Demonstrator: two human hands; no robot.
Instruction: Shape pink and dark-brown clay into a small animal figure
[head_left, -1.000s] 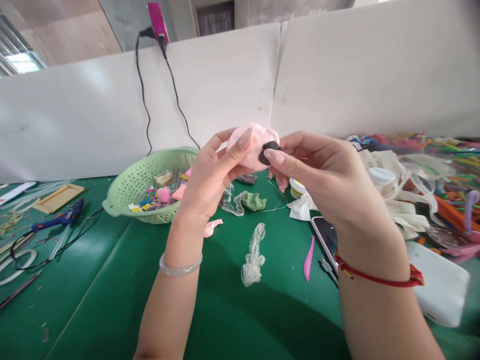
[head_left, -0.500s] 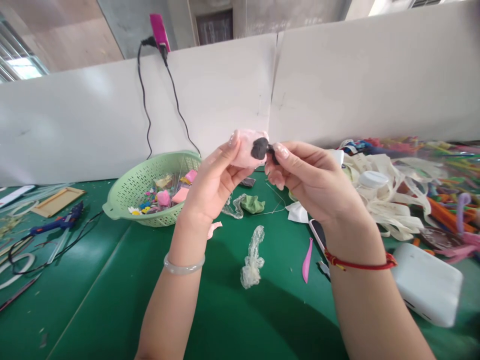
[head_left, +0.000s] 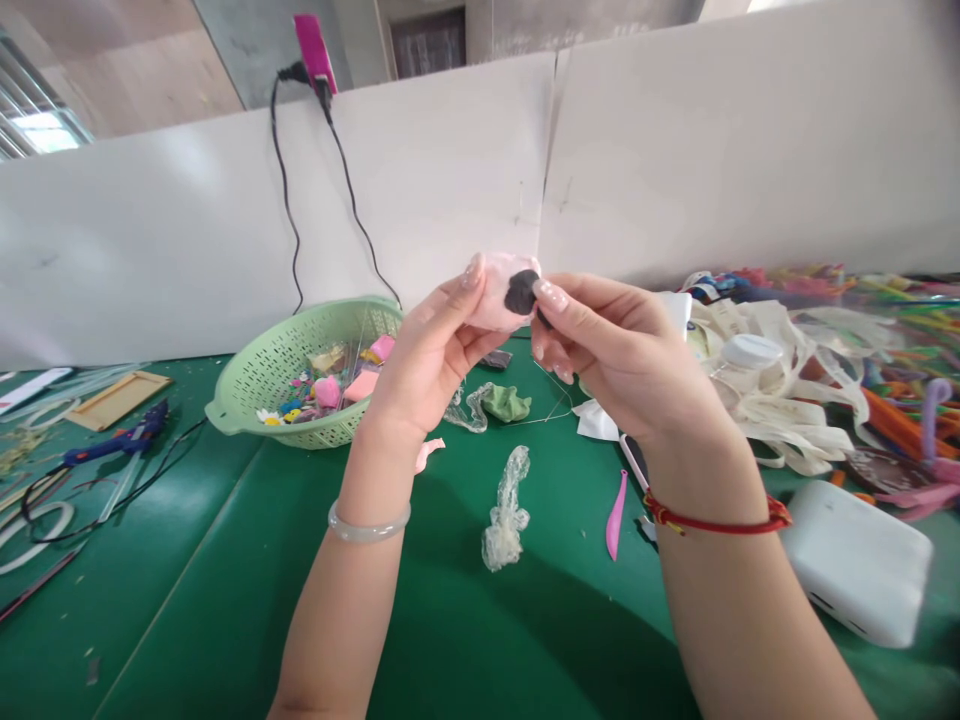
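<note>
Up in front of me, my left hand (head_left: 431, 350) is closed around a pale pink lump of modelling clay (head_left: 491, 290). A dark grey clay patch (head_left: 521, 291) sits on the side of the lump facing right. My right hand (head_left: 607, 345) pinches a small piece of dark clay (head_left: 544, 318), mostly hidden behind the thumb, against the edge of that patch. Below the hands, a crumpled clear plastic wrap (head_left: 506, 515) and a green clay lump (head_left: 507, 403) lie on the table. A pink plastic modelling knife (head_left: 616, 515) rests near my right wrist.
A green basket (head_left: 259, 385) of colourful clay pieces stands at left, beside a blue glue gun (head_left: 120, 440) with its cord. On the right lie a white box-shaped device (head_left: 859, 560), cream ribbons (head_left: 795, 420) and several colourful pipe cleaners (head_left: 900, 400). A white partition (head_left: 450, 190) rises behind the table.
My right hand has moved slightly left, bringing the small dark piece up to the patch on the pink lump. The gap between them has closed. My left hand is nearly still.
</note>
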